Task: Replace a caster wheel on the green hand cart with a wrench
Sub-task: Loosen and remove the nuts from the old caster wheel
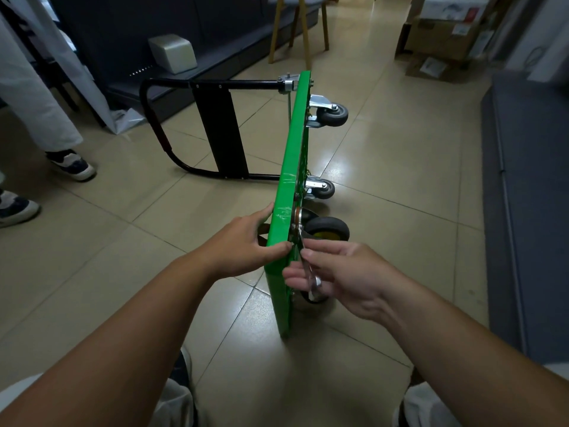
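The green hand cart (292, 155) stands on its long edge on the tiled floor, its black handle (172, 131) folded out to the left. My left hand (246, 241) grips the cart's upper edge, thumb on the rim. My right hand (338, 275) holds a silver wrench (309, 272), whose head reaches up to the mounting plate of a black caster with a yellow hub (328, 231). Two grey casters (334, 114) (321, 188) stick out from the underside further along. Another wheel (314, 298) is mostly hidden under my right hand.
A person's legs and dark-and-white shoes (72, 164) stand at the left. A grey box (174, 52) sits on a dark platform at the back. Wooden chair legs (297, 29) and cardboard boxes (443, 38) are behind. A dark mat (529, 195) lies along the right.
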